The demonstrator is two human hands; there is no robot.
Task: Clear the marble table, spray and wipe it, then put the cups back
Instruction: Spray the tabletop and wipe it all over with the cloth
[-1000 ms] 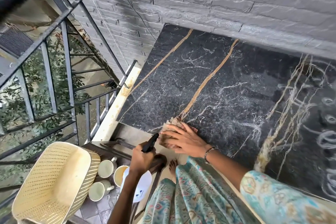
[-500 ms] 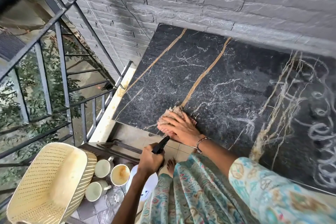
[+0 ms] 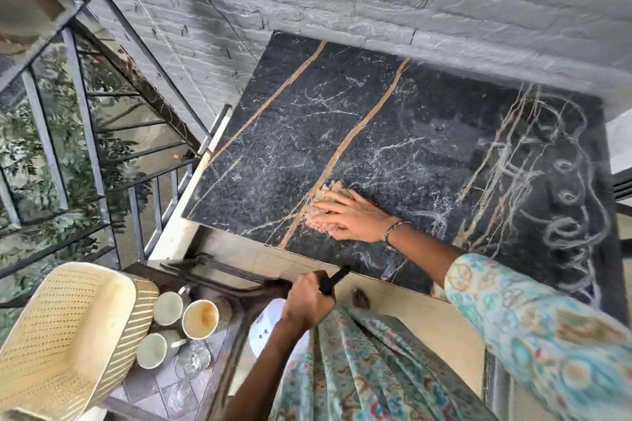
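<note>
The black marble table (image 3: pixel 393 120) with gold veins stands against a grey brick wall. My right hand (image 3: pixel 345 215) lies flat with straight fingers on a beige cloth (image 3: pixel 330 190) near the table's front edge. My left hand (image 3: pixel 307 301) grips a white spray bottle (image 3: pixel 266 325) by its black trigger head, held below the table's front edge. Three cups (image 3: pixel 200 318) and some clear glasses (image 3: pixel 195 359) stand on a low side table at the lower left.
A cream perforated plastic basket (image 3: pixel 65 338) sits on the tiled side table (image 3: pixel 154 383) beside the cups. A metal railing (image 3: pixel 85 133) with greenery behind it runs along the left. Whitish swirl streaks (image 3: pixel 564 202) cover the marble's right part.
My right hand has slid the cloth away from the front edge, further onto the marble. My left hand with the bottle stayed low by the table's edge.
</note>
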